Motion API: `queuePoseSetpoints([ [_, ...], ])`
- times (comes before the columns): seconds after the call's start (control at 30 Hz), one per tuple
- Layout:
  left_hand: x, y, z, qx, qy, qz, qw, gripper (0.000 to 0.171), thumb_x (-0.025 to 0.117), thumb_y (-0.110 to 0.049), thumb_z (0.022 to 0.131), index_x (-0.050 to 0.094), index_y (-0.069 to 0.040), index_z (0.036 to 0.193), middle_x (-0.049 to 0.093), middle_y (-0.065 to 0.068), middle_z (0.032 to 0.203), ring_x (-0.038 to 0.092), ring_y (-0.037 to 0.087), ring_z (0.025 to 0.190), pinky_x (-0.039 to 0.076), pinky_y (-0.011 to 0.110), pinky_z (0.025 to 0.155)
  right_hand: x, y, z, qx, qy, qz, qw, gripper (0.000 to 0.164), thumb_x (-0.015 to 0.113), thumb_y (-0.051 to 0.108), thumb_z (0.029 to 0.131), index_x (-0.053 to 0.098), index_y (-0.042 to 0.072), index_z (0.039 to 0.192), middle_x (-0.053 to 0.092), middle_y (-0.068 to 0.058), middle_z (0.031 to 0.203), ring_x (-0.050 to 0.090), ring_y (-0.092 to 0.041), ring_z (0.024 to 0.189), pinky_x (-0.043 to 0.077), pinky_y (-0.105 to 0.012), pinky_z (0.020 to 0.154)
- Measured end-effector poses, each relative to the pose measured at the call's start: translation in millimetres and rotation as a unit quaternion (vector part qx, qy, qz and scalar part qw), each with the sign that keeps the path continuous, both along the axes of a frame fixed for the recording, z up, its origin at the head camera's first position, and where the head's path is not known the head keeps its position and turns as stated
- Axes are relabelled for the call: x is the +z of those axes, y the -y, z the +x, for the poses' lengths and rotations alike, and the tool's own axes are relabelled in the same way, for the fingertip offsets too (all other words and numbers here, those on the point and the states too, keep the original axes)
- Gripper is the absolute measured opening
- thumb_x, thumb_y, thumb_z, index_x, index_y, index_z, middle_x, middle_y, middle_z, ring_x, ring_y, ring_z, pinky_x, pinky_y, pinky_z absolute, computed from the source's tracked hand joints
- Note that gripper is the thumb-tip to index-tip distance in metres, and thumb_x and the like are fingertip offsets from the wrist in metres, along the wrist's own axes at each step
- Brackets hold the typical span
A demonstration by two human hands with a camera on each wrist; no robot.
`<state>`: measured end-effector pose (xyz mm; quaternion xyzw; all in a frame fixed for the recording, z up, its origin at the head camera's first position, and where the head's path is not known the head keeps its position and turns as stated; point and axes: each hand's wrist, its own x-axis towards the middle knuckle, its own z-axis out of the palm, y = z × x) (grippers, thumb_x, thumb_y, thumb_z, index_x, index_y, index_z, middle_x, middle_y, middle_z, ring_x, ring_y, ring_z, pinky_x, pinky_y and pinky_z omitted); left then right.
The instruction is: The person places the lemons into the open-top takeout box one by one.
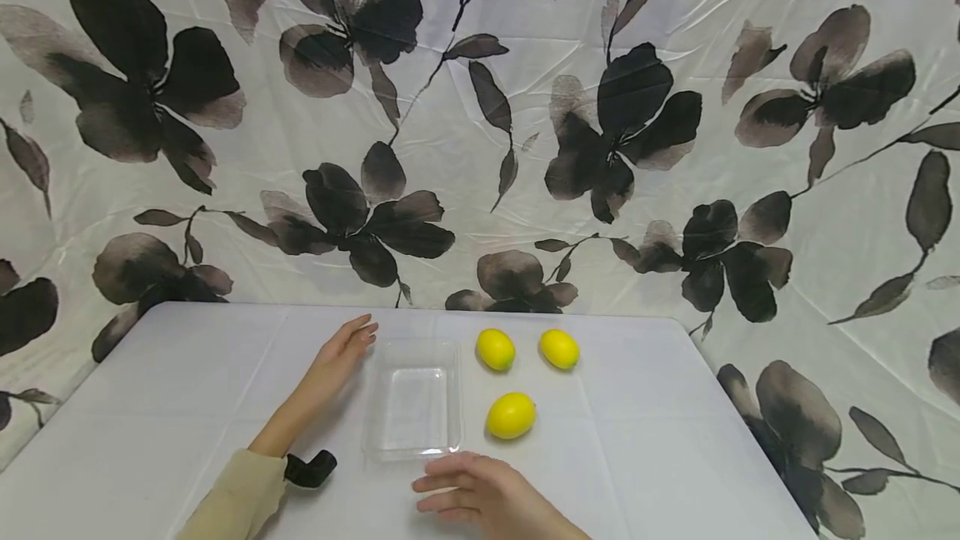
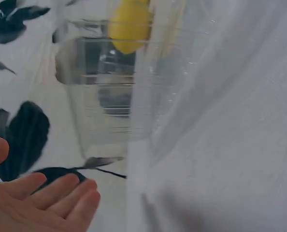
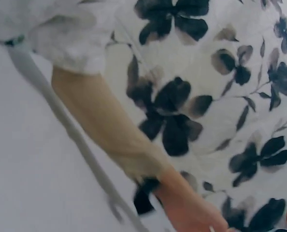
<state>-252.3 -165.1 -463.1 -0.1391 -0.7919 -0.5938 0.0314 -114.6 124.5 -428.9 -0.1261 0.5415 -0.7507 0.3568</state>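
A clear plastic container (image 1: 416, 417) stands on the white table between my two hands. At its left far corner is my left hand (image 1: 339, 363), fingers extended alongside the wall and holding nothing. The left wrist view shows this left hand (image 2: 51, 200) with its palm turned up and a gap to the container (image 2: 105, 130). Just in front of the near rim is my right hand (image 1: 487, 494), its fingers spread loosely and nothing in them. Right of the container lie three yellow lemons: a near one (image 1: 512, 416), a far one (image 1: 496, 350) and a far right one (image 1: 559, 349).
A white cloth with creases covers the table (image 1: 637, 440). Behind its far edge hangs a curtain (image 1: 480, 148) printed with dark flowers. A black wrist camera (image 1: 311, 470) sticks out from the left wrist near the sleeve (image 1: 240, 494).
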Motion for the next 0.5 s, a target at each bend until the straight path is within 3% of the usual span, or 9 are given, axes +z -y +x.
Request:
queuePoseSetpoints([
  [0.07,10.4,0,7.0,0.016,-0.011,-0.037,0.9991,0.052,0.039,-0.022,0.109,0.029,0.007,0.151,0.038,0.031,0.149,0.038,0.045,0.138,0.033,0.051,0.114,3.7,-9,-2.9,-0.038,-0.062,0.017,0.997,0.041,0.044,0.028,0.105,0.058,-0.005,0.126,0.062,-0.016,0.13,0.062,-0.026,0.116,0.044,-0.039,0.107],
  [0.13,18.5,-1,16.0,0.029,-0.021,-0.086,0.9956,0.056,0.041,-0.027,0.108,0.027,0.004,0.152,0.034,0.029,0.153,0.033,0.046,0.14,0.028,0.058,0.114,3.6,-15,-6.6,-0.122,-0.115,0.044,0.985,0.035,0.051,0.022,0.102,0.06,-0.008,0.118,0.066,-0.015,0.123,0.064,-0.024,0.11,0.047,-0.036,0.103],
  [0.2,23.2,-4,25.2,0.033,-0.036,-0.133,0.9899,0.059,0.043,-0.029,0.107,0.025,0.003,0.154,0.03,0.028,0.155,0.027,0.047,0.142,0.024,0.063,0.114,-0.9,-19,-11.5,-0.232,-0.147,0.077,0.959,0.028,0.058,0.016,0.098,0.062,-0.008,0.111,0.068,-0.013,0.116,0.064,-0.022,0.106,0.048,-0.032,0.098],
  [0.3,23.0,-9,38.3,0.032,-0.078,-0.202,0.9758,0.062,0.047,-0.03,0.106,0.025,0.004,0.153,0.027,0.029,0.156,0.019,0.051,0.144,0.018,0.07,0.112,-11.8,-24,-20.9,-0.371,-0.162,0.099,0.909,0.022,0.064,0.009,0.093,0.063,-0.007,0.109,0.068,-0.012,0.112,0.061,-0.024,0.107,0.049,-0.029,0.094],
  [0.4,19.1,-15,49.3,0.025,-0.113,-0.248,0.9617,0.065,0.051,-0.03,0.103,0.027,0.007,0.152,0.027,0.031,0.156,0.014,0.053,0.144,0.015,0.073,0.11,-22.8,-27,-32.7,-0.448,-0.183,0.12,0.867,0.022,0.064,0.002,0.091,0.063,-0.005,0.112,0.065,-0.014,0.117,0.054,-0.026,0.114,0.042,-0.031,0.101],
  [0.5,14.9,-19,57.7,0.02,-0.128,-0.281,0.951,0.07,0.052,-0.034,0.102,0.027,0.007,0.152,0.025,0.03,0.157,0.01,0.052,0.146,0.014,0.072,0.111,-30.8,-30,-44.2,-0.479,-0.191,0.138,0.846,0.031,0.066,0.001,0.09,0.06,-0.003,0.12,0.059,-0.016,0.128,0.045,-0.028,0.126,0.028,-0.043,0.112],
])
